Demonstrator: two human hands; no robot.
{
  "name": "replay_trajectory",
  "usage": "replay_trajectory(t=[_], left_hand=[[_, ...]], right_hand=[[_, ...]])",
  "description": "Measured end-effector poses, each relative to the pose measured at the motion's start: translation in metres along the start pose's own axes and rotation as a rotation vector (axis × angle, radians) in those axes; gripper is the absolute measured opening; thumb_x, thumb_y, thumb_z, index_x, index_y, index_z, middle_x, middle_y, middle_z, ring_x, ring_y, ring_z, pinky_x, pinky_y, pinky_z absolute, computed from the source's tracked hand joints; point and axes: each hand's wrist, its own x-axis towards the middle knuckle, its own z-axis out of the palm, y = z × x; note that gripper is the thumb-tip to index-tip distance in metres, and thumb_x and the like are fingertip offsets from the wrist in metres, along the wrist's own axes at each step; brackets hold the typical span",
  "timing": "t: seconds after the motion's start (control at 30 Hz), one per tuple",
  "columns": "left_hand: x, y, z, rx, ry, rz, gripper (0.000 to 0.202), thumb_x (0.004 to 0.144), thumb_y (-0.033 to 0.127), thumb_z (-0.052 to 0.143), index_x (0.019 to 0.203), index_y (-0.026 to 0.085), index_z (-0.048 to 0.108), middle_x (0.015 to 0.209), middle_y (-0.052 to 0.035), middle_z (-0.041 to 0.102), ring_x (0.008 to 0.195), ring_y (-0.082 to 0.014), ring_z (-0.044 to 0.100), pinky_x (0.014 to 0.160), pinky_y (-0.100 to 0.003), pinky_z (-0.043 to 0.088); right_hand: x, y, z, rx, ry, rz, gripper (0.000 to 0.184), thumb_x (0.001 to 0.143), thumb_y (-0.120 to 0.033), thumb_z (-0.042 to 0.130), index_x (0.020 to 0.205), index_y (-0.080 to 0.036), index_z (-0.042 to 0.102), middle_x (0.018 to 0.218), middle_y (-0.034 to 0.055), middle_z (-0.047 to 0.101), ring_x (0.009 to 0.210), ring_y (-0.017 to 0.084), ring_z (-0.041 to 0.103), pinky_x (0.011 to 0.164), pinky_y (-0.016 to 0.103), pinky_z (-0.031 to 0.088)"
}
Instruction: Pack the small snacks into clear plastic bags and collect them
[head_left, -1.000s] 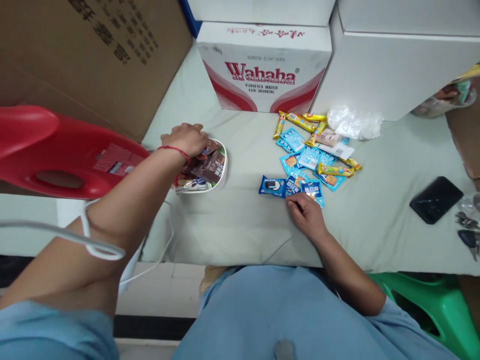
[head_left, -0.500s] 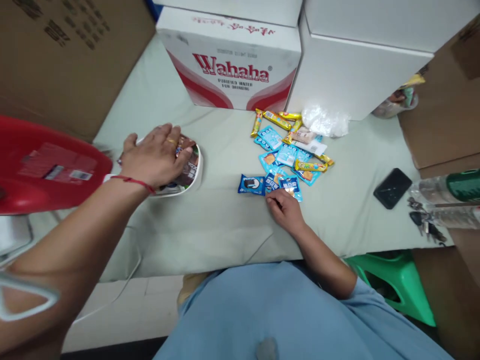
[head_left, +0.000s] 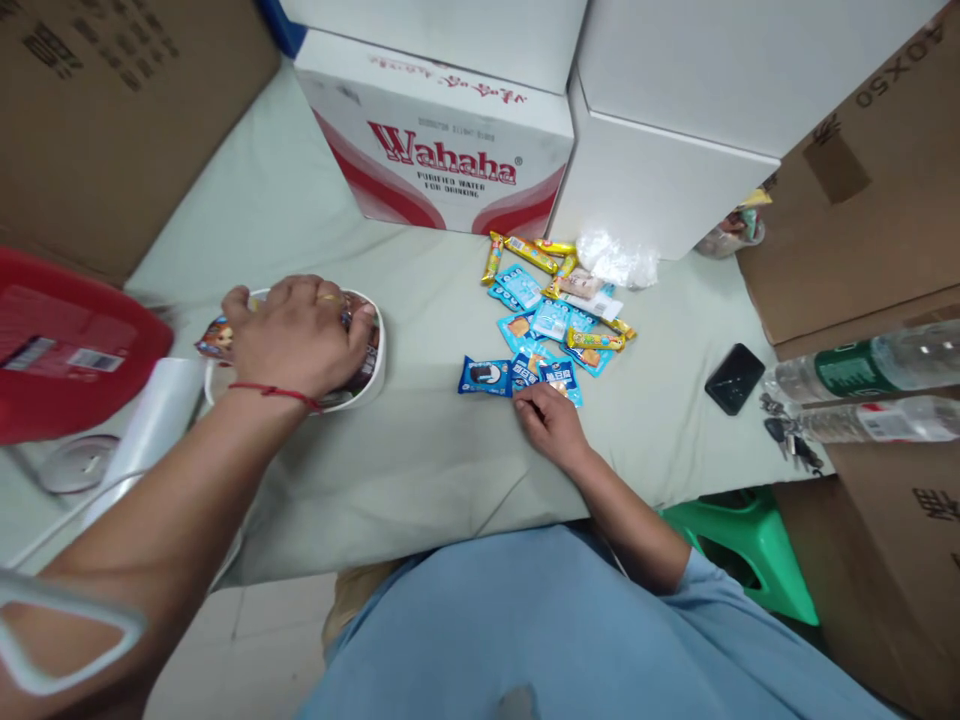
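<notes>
The white and red carton [head_left: 442, 150] reads "Wahaha" and "PURIFIED WATER FOR DRINKING". Right of that carton, a brown cardboard box [head_left: 862, 200] carries "40X50", printed upside down.

light: bright, soft, even; source not in view | shadows: faint, under left hand [head_left: 296, 335] and bowl [head_left: 377, 365] | glare: none; white boxes [head_left: 660, 180] near washed out | blur: smear between bowl and red stool [head_left: 67, 340]; strap [head_left: 67, 620] soft | distortion: wide-angle, edges bent, bottles [head_left: 862, 365] stretched | centre: sharp
</notes>
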Motion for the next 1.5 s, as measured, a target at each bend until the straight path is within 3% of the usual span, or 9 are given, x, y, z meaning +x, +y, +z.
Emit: replay_trajectory(t=[0.2,0.37,0.57,0.7,0.83,0.93,1.17,1.33,1.5], left_hand=[[0.001,-0.001,0.002,0.028,-0.014,-0.003,0.068,0.103,0.055,0.028,0.131,0.002,0.061,0.137,-0.0276,0.065,0.126,-0.0365,0.06,0.117,-0.073,0.024],[0.005,-0.01,-0.009,-0.138,-0.052,-0.018,0.076,0.102,0.058,0.03,0.155,0.003,0.039,0.166,-0.0302,0.034,0.155,-0.0385,0.033,0.12,-0.076,0.014],[-0.018,-0.021,-0.044,-0.28,0.369,-0.058,0.055,0.103,0.044,0.033,0.145,0.016,0.055,0.161,-0.0126,0.051,0.158,-0.0255,0.032,0.13,-0.058,0.013],[-0.065,-0.01,-0.033,-0.29,0.439,0.005,0.043,0.099,0.043,0.045,0.131,0.022,0.064,0.155,-0.0115,0.057,0.156,-0.0277,0.038,0.128,-0.055,0.026],[-0.128,0.007,0.001,-0.372,0.363,0.226,0.022,0.093,0.033,0.052,0.079,0.028,0.067,0.094,-0.0078,0.077,0.102,-0.0292,0.073,0.09,-0.046,0.055],[-0.168,0.013,0.022,-0.436,0.219,0.259,0.05,0.095,0.027,0.047,0.045,0.024,0.037,0.043,-0.0008,0.043,0.042,-0.0187,0.048,0.049,-0.036,0.038],[-0.2,0.012,0.036,-0.484,0.142,0.293,0.052,0.1,0.03,0.046,0.048,0.022,0.044,0.046,0.0017,0.044,0.042,-0.0134,0.048,0.048,-0.031,0.036],[-0.196,0.019,0.034,-0.458,0.231,0.37,0.054,0.104,0.031,0.046,0.052,0.021,0.042,0.051,0.0026,0.041,0.046,-0.0114,0.045,0.052,-0.029,0.035],[-0.194,0.019,0.033,-0.584,0.198,0.387,0.049,0.103,0.028,0.051,0.054,0.021,0.047,0.053,0.0025,0.045,0.049,-0.0115,0.047,0.054,-0.028,0.039]], right_hand=[[0.001,-0.001,0.0,-0.014,0.008,-0.01,0.022,0.101,-0.025,0.05,0.099,-0.022,0.071,0.098,0.0085,0.075,0.094,0.022,0.068,0.088,0.035,0.053],[-0.001,0.001,-0.001,-0.008,-0.007,-0.022,0.021,0.101,-0.023,0.05,0.099,-0.022,0.071,0.098,0.0083,0.075,0.095,0.022,0.068,0.087,0.036,0.052],[-0.002,0.0,-0.001,0.013,0.013,-0.012,0.02,0.1,-0.023,0.051,0.097,-0.023,0.071,0.092,0.0077,0.074,0.094,0.023,0.068,0.088,0.037,0.054],[-0.004,-0.018,-0.008,0.072,0.026,-0.063,0.02,0.101,-0.025,0.052,0.101,-0.023,0.072,0.103,0.0095,0.075,0.101,0.023,0.069,0.091,0.038,0.055],[0.006,-0.025,-0.038,0.118,0.037,-0.055,0.02,0.102,-0.033,0.055,0.103,-0.026,0.073,0.107,0.0067,0.077,0.105,0.022,0.07,0.094,0.037,0.054],[0.032,0.002,-0.078,0.07,0.168,0.096,0.024,0.1,-0.04,0.057,0.099,-0.023,0.074,0.093,0.0045,0.076,0.087,0.021,0.07,0.083,0.034,0.054],[0.136,0.083,-0.165,-0.324,0.557,0.296,0.021,0.088,-0.026,0.058,0.1,-0.015,0.071,0.102,0.0108,0.073,0.084,0.022,0.064,0.092,0.038,0.05],[0.184,0.099,-0.167,-0.458,0.457,0.475,0.024,0.078,-0.022,0.071,0.102,-0.017,0.069,0.109,0.0119,0.07,0.096,0.025,0.064,0.093,0.038,0.05],[0.175,0.092,-0.169,-0.353,0.516,0.454,0.003,0.083,-0.02,0.063,0.085,-0.02,0.066,0.086,0.0051,0.07,0.088,0.022,0.062,0.084,0.034,0.05]])
